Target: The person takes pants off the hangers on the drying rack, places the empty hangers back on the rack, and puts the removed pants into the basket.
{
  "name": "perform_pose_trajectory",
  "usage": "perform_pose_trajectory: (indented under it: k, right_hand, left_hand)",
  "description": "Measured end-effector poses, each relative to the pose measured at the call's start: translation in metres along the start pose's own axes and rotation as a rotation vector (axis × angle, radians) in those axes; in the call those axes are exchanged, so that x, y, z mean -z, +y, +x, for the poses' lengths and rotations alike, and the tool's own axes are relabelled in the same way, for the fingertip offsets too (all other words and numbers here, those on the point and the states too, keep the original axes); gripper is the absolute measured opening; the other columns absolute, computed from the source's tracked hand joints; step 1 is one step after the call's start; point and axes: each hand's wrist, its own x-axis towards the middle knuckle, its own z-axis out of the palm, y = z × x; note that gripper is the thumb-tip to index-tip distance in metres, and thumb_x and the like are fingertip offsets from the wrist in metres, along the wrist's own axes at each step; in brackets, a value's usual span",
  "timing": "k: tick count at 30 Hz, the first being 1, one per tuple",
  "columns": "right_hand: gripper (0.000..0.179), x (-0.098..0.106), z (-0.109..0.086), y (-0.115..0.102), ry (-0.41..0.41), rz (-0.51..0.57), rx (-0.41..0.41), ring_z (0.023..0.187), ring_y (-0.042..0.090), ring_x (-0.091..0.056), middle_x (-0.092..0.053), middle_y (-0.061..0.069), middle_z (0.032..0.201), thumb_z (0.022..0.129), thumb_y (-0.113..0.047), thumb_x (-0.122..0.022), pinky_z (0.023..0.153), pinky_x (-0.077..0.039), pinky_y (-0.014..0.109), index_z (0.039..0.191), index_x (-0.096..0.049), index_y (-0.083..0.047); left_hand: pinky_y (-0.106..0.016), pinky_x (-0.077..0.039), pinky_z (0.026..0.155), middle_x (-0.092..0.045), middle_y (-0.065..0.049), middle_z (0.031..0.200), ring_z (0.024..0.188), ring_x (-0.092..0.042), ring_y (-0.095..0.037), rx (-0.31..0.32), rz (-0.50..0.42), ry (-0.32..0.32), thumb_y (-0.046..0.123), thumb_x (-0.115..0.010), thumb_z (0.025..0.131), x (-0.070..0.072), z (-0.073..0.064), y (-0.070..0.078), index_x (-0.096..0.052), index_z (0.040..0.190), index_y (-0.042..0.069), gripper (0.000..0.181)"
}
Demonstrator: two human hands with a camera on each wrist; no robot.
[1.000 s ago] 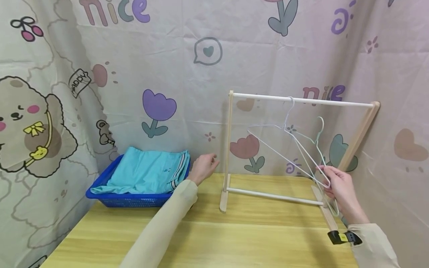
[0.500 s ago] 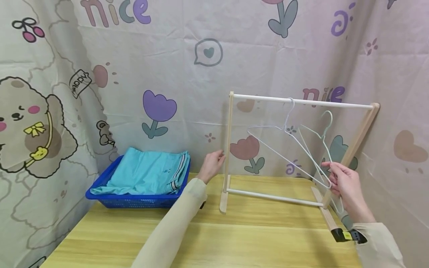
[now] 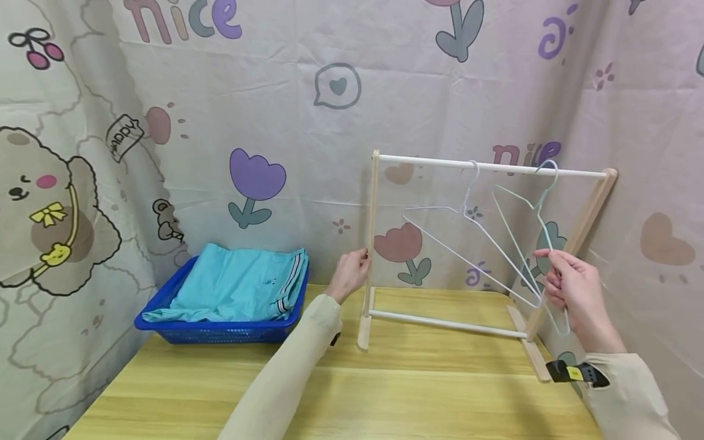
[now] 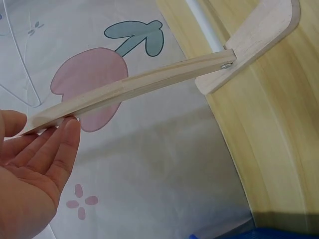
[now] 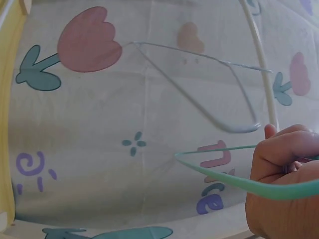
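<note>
My left hand (image 3: pixel 349 275) holds the left wooden post (image 3: pixel 371 226) of a small clothes rack between thumb and fingers, as the left wrist view shows the fingertips against the wood (image 4: pixel 119 90). On the right, my right hand (image 3: pixel 580 293) grips a mint-green clothes hanger (image 5: pixel 249 185) by one side. The hook (image 3: pixel 555 174) of that hanger overlaps the rack's white top rod (image 3: pixel 429 161) in the head view. A white hanger (image 3: pixel 466 208) hangs from the middle of the rod, tilted, its lower right corner close to my right fingers.
Left of the rack, a blue plastic basket (image 3: pixel 220 335) holds a folded turquoise garment (image 3: pixel 242 284) with striped trim. Both stand on a wood-grain table (image 3: pixel 418 397). The rack's lower white bar (image 3: pixel 440 322) runs just above the tabletop. Printed curtains (image 3: pixel 308 159) enclose the back and sides.
My left hand has moved right from beside the basket to the rack's left post. My right hand has raised the mint-green hanger, bringing its hook from below the rod up to it.
</note>
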Motion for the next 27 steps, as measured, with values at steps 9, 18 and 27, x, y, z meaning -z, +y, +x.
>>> perform_pose_trajectory:
  k: [9, 18, 27]
  right_hand:
    - [0.024, -0.009, 0.004, -0.012, 0.042, 0.153, 0.016, 0.041, 0.015, -0.022, -0.038, -0.004, 0.051, 0.103, -0.019, -0.049, 0.041, -0.008, 0.033, 0.099, -0.071, -0.010]
    - [0.023, -0.017, 0.006, -0.019, 0.089, 0.203, -0.024, 0.037, 0.007, -0.038, -0.040, -0.005, 0.051, 0.103, -0.021, -0.049, 0.033, -0.024, 0.023, 0.104, -0.068, -0.009]
    - [0.022, -0.018, 0.009, -0.027, 0.089, 0.228, -0.073, 0.038, 0.008, -0.036, -0.038, -0.005, 0.051, 0.103, -0.021, -0.050, 0.036, -0.018, 0.024, 0.104, -0.068, -0.009]
  left_hand:
    - [-0.038, -0.057, 0.088, -0.067, -0.018, 0.123, 0.110, -0.067, -0.032, 0.022, -0.005, -0.016, 0.013, -0.051, 0.101, 0.000, -0.003, 0.000, -0.058, 0.132, 0.001, 0.034]
    - [-0.039, -0.057, 0.088, -0.067, -0.018, 0.123, 0.109, -0.068, -0.031, 0.010, -0.030, -0.015, 0.013, -0.051, 0.101, 0.002, -0.005, -0.003, -0.058, 0.133, 0.001, 0.035]
    - [-0.040, -0.056, 0.090, -0.066, -0.018, 0.126, 0.111, -0.067, -0.031, 0.029, -0.056, -0.045, 0.014, -0.050, 0.101, 0.002, -0.005, -0.003, -0.056, 0.135, 0.002, 0.037]
